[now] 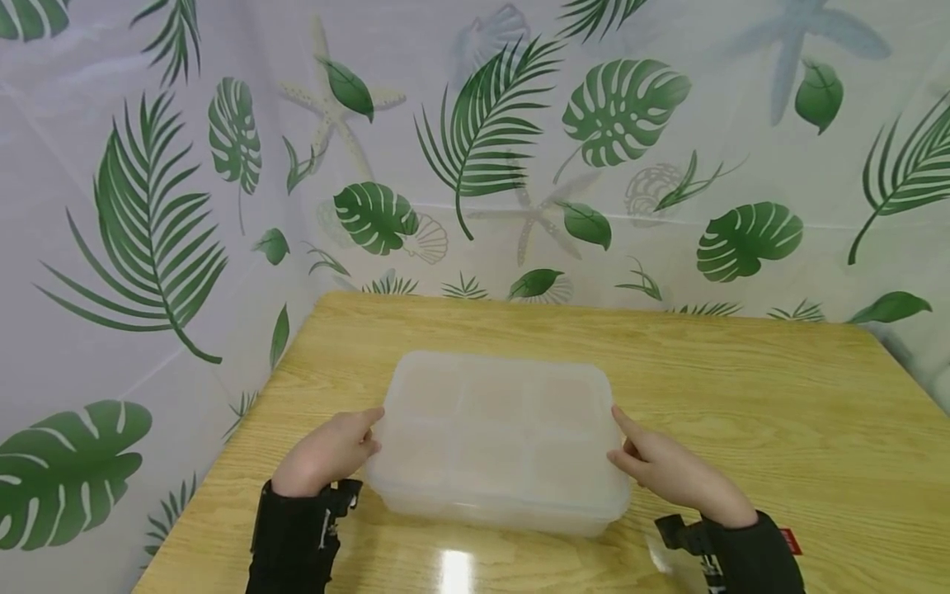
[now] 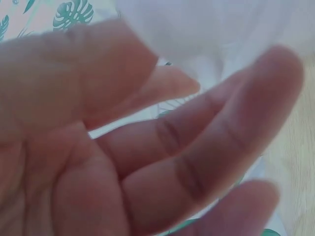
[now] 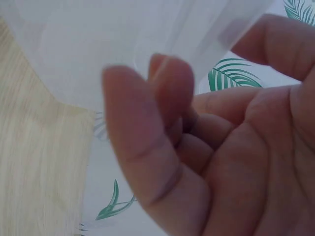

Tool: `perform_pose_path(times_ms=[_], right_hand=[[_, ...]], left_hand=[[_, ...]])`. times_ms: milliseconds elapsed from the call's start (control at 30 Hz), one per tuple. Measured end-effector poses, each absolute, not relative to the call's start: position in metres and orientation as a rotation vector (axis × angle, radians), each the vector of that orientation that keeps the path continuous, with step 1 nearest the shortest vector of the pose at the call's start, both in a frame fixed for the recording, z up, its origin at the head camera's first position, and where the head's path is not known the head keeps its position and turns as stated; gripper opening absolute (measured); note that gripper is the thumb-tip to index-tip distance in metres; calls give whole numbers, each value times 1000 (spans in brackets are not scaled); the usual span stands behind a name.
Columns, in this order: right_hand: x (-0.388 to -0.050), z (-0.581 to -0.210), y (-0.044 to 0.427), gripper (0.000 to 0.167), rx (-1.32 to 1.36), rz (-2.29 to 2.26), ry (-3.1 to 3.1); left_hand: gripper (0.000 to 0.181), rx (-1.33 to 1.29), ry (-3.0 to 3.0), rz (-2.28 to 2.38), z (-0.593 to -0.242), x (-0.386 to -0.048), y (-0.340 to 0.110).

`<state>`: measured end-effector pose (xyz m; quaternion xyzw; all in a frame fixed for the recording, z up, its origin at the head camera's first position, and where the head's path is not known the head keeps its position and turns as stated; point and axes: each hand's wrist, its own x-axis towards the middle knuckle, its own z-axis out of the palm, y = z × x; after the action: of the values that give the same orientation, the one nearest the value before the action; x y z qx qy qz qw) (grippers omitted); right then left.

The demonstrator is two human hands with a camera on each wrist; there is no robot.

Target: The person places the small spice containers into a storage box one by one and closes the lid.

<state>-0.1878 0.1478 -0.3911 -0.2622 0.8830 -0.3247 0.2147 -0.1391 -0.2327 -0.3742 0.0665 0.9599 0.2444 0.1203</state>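
A translucent white plastic storage box (image 1: 497, 437) with a lid is in the middle of the head view. Several pale square sections show faintly through the lid. At its left short side my left hand (image 1: 334, 450) holds the edge with index finger and thumb. My right hand (image 1: 671, 470) holds the opposite side likewise. Up close in the left wrist view, the fingers (image 2: 236, 128) bend around the blurred box wall (image 2: 197, 29). Slightly curled fingers (image 3: 135, 128) also meet the box side (image 3: 83, 54) in the right wrist view. What the box contains is not clear.
The box is over a yellow wood-grain table (image 1: 742, 396). White cloth printed with green leaves (image 1: 482, 124) hangs behind the table and along its left side. Black straps with small devices wrap both wrists, the right one (image 1: 742, 549) bearing a red tag.
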Motion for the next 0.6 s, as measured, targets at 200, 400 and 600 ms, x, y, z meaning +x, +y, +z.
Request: perform_pose_path(times_ms=[200,400,600], right_hand=[[-187,-390,145,64,-723,-881,2502],[-186,-392,143,60,-749,-836,2574],[-187,-394,142,57,-772,-826,2621]], left_hand=[[43,259,2857,630,-373,-140,-232],[42,286,2882,603,-373,-140,-232],[43,278,2890,613,-375,-141,-232]])
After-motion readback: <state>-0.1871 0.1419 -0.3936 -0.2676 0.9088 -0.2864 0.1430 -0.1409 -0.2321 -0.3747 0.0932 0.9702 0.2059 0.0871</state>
